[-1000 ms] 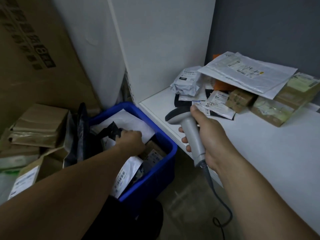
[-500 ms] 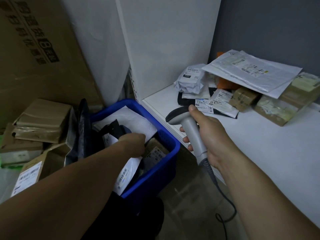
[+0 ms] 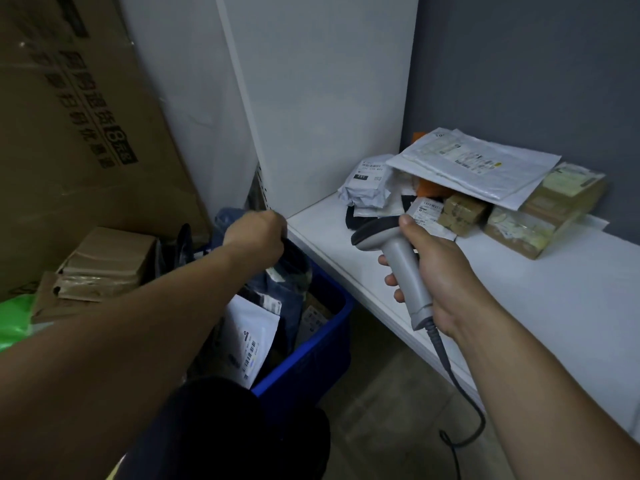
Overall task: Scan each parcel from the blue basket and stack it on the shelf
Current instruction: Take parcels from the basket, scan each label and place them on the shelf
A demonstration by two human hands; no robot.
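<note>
While right hand (image 3: 440, 271) grips scanner (image 3: 398, 261) | shelf (image 3: 519, 306) front edge bare

The left hand (image 3: 254, 235), earlier buried among the parcels in the blue basket (image 3: 311, 355), is now rising above the basket's far edge, fist closed on a dark plastic-wrapped parcel (image 3: 284, 282) that is coming up with it. The parcel is hanging from the fist, its lower part trailing into the basket.

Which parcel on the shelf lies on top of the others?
The large flat white mailer, label up, resting across the brown boxes and the crumpled white bag on the shelf.
</note>
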